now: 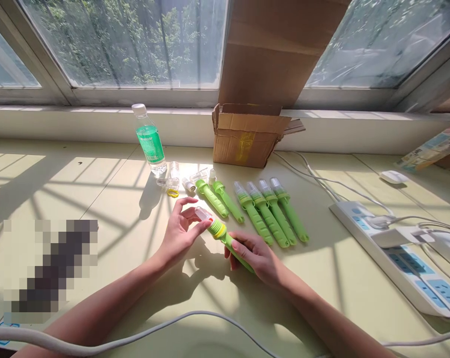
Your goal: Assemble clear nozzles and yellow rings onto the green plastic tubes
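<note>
In front of me a green flashlight (218, 229) is held at a slant, its clear cap (203, 214) pointing up and left. My left hand (179, 229) pinches the clear cap between thumb and fingers. Something small and red shows at the cap's base, and a yellow ring sits round the green neck. The handle lies in my right hand (258, 256), whose fingers wrap round it. Just beyond are two green flashlight bodies (212, 199) without clear caps. Right of them lie several flashlights with clear caps (256, 219), side by side. Loose clear caps (167, 183) and a yellow ring (172, 193) lie beyond my left hand.
A bottle with a green label (150, 144) stands at the back, near an open cardboard box (243, 139). On the right is a white power strip (359, 233) with plugs and cables. A grey cable (195, 313) crosses the near side. A blurred dark patch (56, 266) is at left.
</note>
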A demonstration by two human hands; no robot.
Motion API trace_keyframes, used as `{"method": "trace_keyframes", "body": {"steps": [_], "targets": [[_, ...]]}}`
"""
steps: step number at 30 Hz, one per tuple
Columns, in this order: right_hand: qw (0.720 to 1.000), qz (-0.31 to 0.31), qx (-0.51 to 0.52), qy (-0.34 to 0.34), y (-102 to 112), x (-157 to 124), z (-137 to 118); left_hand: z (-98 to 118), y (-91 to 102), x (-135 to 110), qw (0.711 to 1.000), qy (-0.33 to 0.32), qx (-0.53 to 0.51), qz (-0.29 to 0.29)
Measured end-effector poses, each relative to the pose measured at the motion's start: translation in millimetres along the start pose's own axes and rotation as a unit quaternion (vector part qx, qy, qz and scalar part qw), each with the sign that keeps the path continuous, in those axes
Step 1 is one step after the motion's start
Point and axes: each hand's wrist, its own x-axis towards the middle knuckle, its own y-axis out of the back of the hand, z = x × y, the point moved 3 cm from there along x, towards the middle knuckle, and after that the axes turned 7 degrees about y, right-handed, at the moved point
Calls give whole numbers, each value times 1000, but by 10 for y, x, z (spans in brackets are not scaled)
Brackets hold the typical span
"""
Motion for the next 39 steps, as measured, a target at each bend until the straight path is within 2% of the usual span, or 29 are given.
{"method": "trace_keyframes", "body": {"steps": [3, 8, 11, 14, 15, 18, 20, 22, 24, 27, 30, 33, 39], "targets": [[1000, -5, 27, -7, 0, 8, 7, 6, -16, -16, 1000, 10, 4, -1], [997, 29, 65, -12, 16, 11, 68, 19, -32, -17, 999, -6, 35, -10], [996, 54, 69, 1, 19, 14, 64, 37, 52, 72, 995, -45, 74, 38], [995, 74, 59, 12, 19, 16, 41, 63, 202, 249, 977, -68, 174, 104], [995, 76, 55, 14, 18, 16, 37, 74, 257, 317, 964, -76, 221, 124], [996, 72, 48, 15, 19, 16, 43, 91, 385, 509, 916, -95, 367, 133], [996, 73, 45, 14, 25, 16, 55, 98, 424, 605, 862, -131, 475, 115], [996, 74, 42, 14, 28, 16, 61, 99, 450, 682, 796, -158, 571, 121], [997, 73, 36, 14, 27, 16, 54, 96, 461, 750, 742, -184, 631, 134], [997, 72, 25, 18, 21, 14, 27, 63, 462, 850, 703, -203, 669, 131], [997, 76, 23, 19, 18, 11, 8, 10, 446, 917, 692, -220, 680, 102], [997, 74, 28, 21, 14, 12, 6, -35, 428, 938, 695, -216, 682, 74], [997, 67, 38, 21, 7, 13, 16, -54, 412, 906, 697, -198, 685, 69]]}}
